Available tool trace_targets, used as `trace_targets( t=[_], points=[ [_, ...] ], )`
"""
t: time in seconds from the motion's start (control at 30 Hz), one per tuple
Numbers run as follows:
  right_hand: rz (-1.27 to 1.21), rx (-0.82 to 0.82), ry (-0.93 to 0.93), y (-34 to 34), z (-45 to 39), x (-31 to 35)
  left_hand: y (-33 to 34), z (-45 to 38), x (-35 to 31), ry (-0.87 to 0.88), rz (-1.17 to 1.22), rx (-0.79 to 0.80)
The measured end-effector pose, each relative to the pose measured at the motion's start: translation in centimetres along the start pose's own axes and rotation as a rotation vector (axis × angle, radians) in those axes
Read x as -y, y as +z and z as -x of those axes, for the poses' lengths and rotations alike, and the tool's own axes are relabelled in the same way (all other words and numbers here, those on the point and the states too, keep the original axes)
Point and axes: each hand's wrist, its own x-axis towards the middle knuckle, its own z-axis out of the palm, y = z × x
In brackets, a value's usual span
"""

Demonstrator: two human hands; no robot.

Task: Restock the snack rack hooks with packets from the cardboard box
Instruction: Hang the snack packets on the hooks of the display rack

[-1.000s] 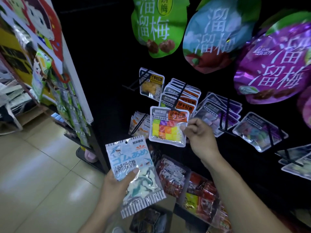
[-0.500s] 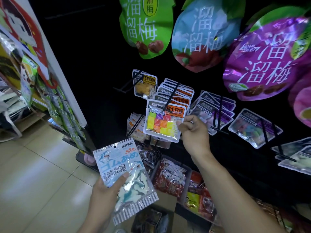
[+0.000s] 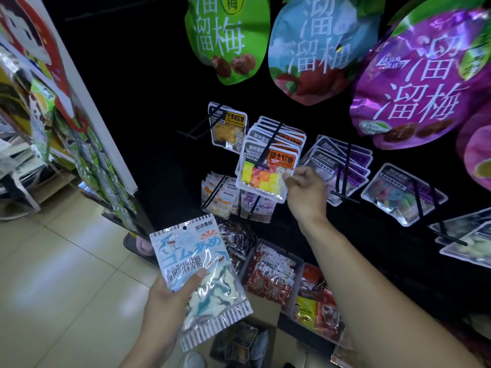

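Gripping a pale-blue plastic shark-gummy packet [image 3: 198, 277] low over the open cardboard box [image 3: 261, 338], the left hand [image 3: 170, 296] holds firm; right hand [image 3: 305, 188] pinches the colourful cube-candy packet [image 3: 261, 179] hanging on its black rack hook [image 3: 268, 142]

The dark snack rack [image 3: 164, 107] carries black wire hooks, each loaded with hanging packets. One hook [image 3: 212, 120] holds a single mango candy packet [image 3: 228, 127]; beside it a full stack of orange-labelled packets [image 3: 276, 140] hangs on the next hook, with the colourful-cube packet [image 3: 261, 176] at the front. To the right hang purple-labelled packets [image 3: 342, 166], then a clear packet [image 3: 398, 193] with pale sweets. A lower row holds orange-and-white packets [image 3: 219, 200]. Big green [image 3: 225, 38], blue [image 3: 316, 46] and purple [image 3: 422, 81] bags hang above. Below, bins [image 3: 245, 264] hold red packets [image 3: 271, 274]. The tiled floor [image 3: 61, 274] lies left of the rack.
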Motion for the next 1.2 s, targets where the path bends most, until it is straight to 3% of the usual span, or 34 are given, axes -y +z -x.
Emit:
trace_targets(
  t=[0.13, 0.27, 0.43, 0.53, 0.73, 0.87, 1.07, 1.2],
  points=[
    [0.003, -0.061, 0.006, 0.1, -1.4, -1.0, 0.1, -0.4, 0.0, 0.014, 0.024, 0.015],
    [-0.048, -0.123, -0.055, -0.2, 2.4, -2.8, -0.1, -0.5, 0.3, 0.014, -0.002, 0.04],
    [0.037, 0.408, 0.209, 0.4, 8.6, -4.7, 0.0, -0.3, 0.5, -0.021, -0.058, 0.134],
    [-0.058, 0.544, 0.247, 0.5, 10.5, -4.6, 0.4, -0.5, 0.3, -0.028, -0.097, 0.218],
    [-0.124, 0.5, 0.216, -0.9, 10.3, -4.2, 1.9, -1.5, -0.2, -0.039, -0.156, 0.382],
    [-0.045, 0.452, 0.334, -1.7, 9.8, -6.1, 2.7, -2.9, 1.2, -0.147, -0.194, 0.467],
    [0.046, 0.489, 0.539, -2.1, 10.5, -11.3, 2.5, -4.4, 5.7, -0.313, -0.27, 0.41],
    [0.187, 0.374, 0.527, -2.4, 11.1, -15.0, 2.6, -5.7, 7.5, -0.341, -0.35, 0.49]
  ],
)
